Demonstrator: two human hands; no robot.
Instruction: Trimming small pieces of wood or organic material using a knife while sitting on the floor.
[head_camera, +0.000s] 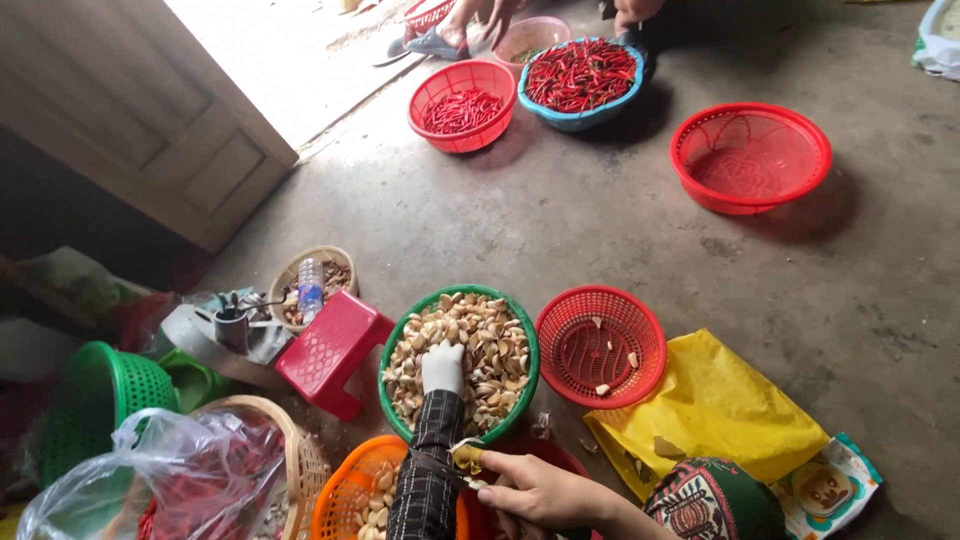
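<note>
My left hand (442, 368), in a white glove with a checked sleeve, rests on the pile of unpeeled garlic cloves in the green basket (395, 340); its fingers are buried among the cloves, so its grip is hidden. My right hand (540, 490) is bare, low in front of me, closed around a small knife (440, 470) with a pale garlic clove (466, 455) at its blade. To the right of the green basket stands a red basket (600, 345) with a few peeled cloves in it.
An orange basket (345, 495) with cloves, a red stool (330, 350), a wicker basket (340, 262) holding a bottle, a plastic bag (170, 470) and a yellow bag (710, 405) surround me. Across the concrete floor, another person's feet (440, 38) are by red (462, 105) and blue (580, 80) baskets of chillies, beside an empty red basket (750, 155).
</note>
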